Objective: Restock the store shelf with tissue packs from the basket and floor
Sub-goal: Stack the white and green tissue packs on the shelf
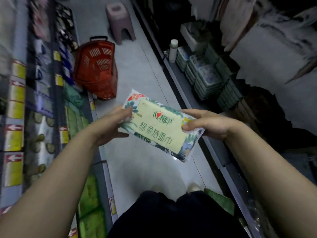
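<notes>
Gripping the right end of the tissue pack [159, 125] at the centre of the frame, the right hand [208, 123] had its thumb on the printed face and its fingers curled over the far edge. The left hand [111, 125] lay against the pack's left end, fingers nearly straight and thumb spread below. The pack hung tilted above the floor [142, 169] of the aisle. A red basket [96, 69] stood on the floor at upper left, a stool [120, 21] beyond it. Stacked packs [205, 78] filled the shelf at right.
</notes>
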